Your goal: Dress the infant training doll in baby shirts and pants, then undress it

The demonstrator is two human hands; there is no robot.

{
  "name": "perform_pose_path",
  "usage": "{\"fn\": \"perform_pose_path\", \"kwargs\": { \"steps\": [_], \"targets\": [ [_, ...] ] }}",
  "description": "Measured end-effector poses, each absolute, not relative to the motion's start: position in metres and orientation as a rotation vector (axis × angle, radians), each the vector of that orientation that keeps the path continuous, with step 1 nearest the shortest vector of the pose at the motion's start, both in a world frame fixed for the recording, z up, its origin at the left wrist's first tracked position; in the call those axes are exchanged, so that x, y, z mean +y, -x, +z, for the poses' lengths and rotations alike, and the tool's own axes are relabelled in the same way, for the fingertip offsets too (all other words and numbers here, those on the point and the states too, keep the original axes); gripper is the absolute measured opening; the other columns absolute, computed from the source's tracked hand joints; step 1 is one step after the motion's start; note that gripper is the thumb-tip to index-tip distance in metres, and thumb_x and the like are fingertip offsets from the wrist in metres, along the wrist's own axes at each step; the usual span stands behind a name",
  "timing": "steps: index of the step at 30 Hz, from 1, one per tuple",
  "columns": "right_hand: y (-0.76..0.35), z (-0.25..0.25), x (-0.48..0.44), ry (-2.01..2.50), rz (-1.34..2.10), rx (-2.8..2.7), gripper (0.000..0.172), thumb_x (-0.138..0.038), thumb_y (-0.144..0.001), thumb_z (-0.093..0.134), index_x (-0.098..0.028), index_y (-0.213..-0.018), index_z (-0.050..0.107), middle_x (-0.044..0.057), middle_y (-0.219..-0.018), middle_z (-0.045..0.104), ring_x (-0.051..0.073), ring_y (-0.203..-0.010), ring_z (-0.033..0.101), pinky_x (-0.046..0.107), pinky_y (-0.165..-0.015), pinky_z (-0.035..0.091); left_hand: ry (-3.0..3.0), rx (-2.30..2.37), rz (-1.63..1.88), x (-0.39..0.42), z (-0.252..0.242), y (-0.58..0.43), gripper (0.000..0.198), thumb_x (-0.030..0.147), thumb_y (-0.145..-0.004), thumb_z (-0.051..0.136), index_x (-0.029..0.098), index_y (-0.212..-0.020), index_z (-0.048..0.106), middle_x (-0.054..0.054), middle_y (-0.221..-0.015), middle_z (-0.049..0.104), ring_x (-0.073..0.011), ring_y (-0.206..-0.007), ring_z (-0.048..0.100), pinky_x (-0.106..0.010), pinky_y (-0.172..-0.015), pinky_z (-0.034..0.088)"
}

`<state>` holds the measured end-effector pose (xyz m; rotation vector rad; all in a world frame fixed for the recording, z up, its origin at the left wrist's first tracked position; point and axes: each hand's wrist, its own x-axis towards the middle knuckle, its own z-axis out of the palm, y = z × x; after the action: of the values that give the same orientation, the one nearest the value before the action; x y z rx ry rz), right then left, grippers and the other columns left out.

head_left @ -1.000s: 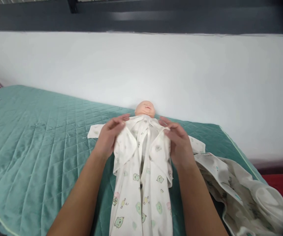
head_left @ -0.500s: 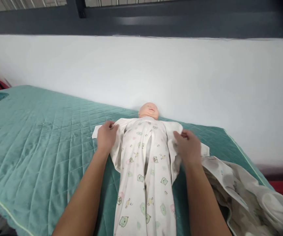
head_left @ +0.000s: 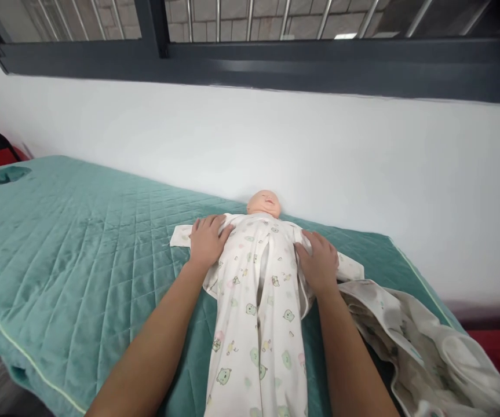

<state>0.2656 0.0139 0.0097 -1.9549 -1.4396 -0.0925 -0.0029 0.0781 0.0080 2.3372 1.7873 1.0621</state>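
Observation:
A baby doll (head_left: 264, 202) lies on its back with its head close to the wall. White baby pants (head_left: 256, 324) printed with green bears are spread over its front, from the neck down toward me. Beneath them is a white top, whose sleeve (head_left: 350, 267) sticks out on the right. My left hand (head_left: 208, 238) rests flat on the cloth at the doll's shoulder on the left, fingers extended. On the right side, my right hand (head_left: 318, 260) lies over the cloth near the other shoulder, fingers stretched out and thumb apart.
A green quilted cover (head_left: 102, 249) lies over the bed, with a round hole (head_left: 5, 175) at the far left. Crumpled pale clothing (head_left: 423, 341) is heaped at the right. Behind stands a white wall (head_left: 362, 162) below a dark window frame (head_left: 250, 68).
Both hands have gone from pinching the cloth edges at the sides to lying flat on it, nearer the doll. The side flaps are pressed down. The view has tilted up slightly.

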Motion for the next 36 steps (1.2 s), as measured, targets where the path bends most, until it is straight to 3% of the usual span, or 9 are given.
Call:
{"fn": "perform_pose_path", "kwargs": {
  "steps": [4, 9, 15, 19, 22, 28, 32, 36],
  "targets": [
    [-0.265, 0.006, 0.009, 1.997, -0.170, -1.408, 0.044, -0.041, -0.090, 0.046, -0.025, -0.128, 0.062, 0.010, -0.140, 0.054, 0.033, -0.130, 0.042, 0.059, -0.109, 0.026, -2.357, 1.905, 0.978, 0.080, 0.010, 0.009, 0.035, 0.037, -0.099, 0.039, 0.025, -0.125, 0.060, -0.007, -0.125, 0.065, -0.0259, -0.117, 0.056, -0.042, -0.103, 0.036],
    [-0.258, 0.012, 0.007, 2.006, -0.289, -1.475, 0.043, -0.031, -0.093, 0.038, -0.021, -0.127, 0.063, 0.012, -0.131, 0.062, 0.031, -0.122, 0.050, 0.053, -0.105, 0.034, -2.437, 1.988, 0.788, 0.088, 0.015, 0.027, 0.033, 0.030, -0.100, 0.034, 0.023, -0.113, 0.063, -0.009, -0.109, 0.069, -0.0263, -0.104, 0.061, -0.037, -0.085, 0.042],
    [-0.286, 0.034, 0.026, 2.133, -0.097, -1.339, 0.044, -0.025, -0.083, 0.043, -0.024, -0.118, 0.070, 0.011, -0.109, 0.072, 0.028, -0.095, 0.062, 0.042, -0.084, 0.048, -2.274, 2.074, 0.800, 0.094, 0.011, 0.038, 0.034, 0.032, -0.101, 0.033, 0.024, -0.111, 0.064, -0.008, -0.110, 0.070, -0.0242, -0.101, 0.064, -0.032, -0.077, 0.044],
    [-0.306, 0.034, 0.038, 2.212, -0.037, -1.292, 0.041, -0.024, -0.077, 0.047, -0.023, -0.105, 0.076, 0.010, -0.102, 0.073, 0.028, -0.089, 0.064, 0.040, -0.077, 0.049, -2.168, 2.109, 0.815, 0.097, 0.010, 0.037, 0.033, 0.033, -0.100, 0.034, 0.024, -0.112, 0.064, -0.008, -0.110, 0.071, -0.0241, -0.100, 0.065, -0.032, -0.077, 0.044],
    [-0.304, 0.027, 0.037, 2.207, -0.030, -1.330, 0.041, -0.026, -0.079, 0.047, -0.023, -0.107, 0.076, 0.012, -0.106, 0.072, 0.030, -0.091, 0.064, 0.044, -0.080, 0.049, -2.188, 2.052, 0.848, 0.097, 0.010, 0.039, 0.033, 0.032, -0.100, 0.035, 0.025, -0.114, 0.064, -0.007, -0.111, 0.071, -0.0237, -0.103, 0.065, -0.032, -0.081, 0.045],
    [-0.287, 0.039, 0.026, 2.172, -0.214, -1.613, 0.043, -0.031, -0.085, 0.046, -0.024, -0.120, 0.070, 0.010, -0.132, 0.062, 0.036, -0.124, 0.050, 0.053, -0.102, 0.039, -2.308, 1.845, 0.969, 0.089, 0.010, 0.036, 0.034, 0.042, -0.099, 0.041, 0.025, -0.116, 0.064, -0.008, -0.119, 0.067, -0.0251, -0.112, 0.060, -0.037, -0.095, 0.043],
    [-0.239, 0.073, 0.034, 1.854, -0.176, -1.819, 0.045, -0.036, -0.088, 0.049, -0.020, -0.128, 0.062, 0.011, -0.138, 0.057, 0.033, -0.131, 0.044, 0.050, -0.108, 0.037, -2.299, 1.880, 0.921, 0.086, 0.010, 0.033, 0.038, 0.044, -0.098, 0.042, 0.023, -0.122, 0.061, -0.010, -0.117, 0.067, -0.0280, -0.113, 0.059, -0.041, -0.096, 0.042],
    [-0.165, 0.103, 0.060, 1.511, -0.049, -2.365, 0.034, -0.031, -0.091, 0.049, -0.025, -0.122, 0.064, 0.008, -0.125, 0.064, 0.031, -0.119, 0.055, 0.046, -0.098, 0.044, -2.299, 1.884, 0.911, 0.089, 0.008, 0.033, 0.035, 0.040, -0.098, 0.040, 0.023, -0.121, 0.061, -0.009, -0.116, 0.068, -0.0267, -0.112, 0.060, -0.040, -0.095, 0.043]
  ]
}}
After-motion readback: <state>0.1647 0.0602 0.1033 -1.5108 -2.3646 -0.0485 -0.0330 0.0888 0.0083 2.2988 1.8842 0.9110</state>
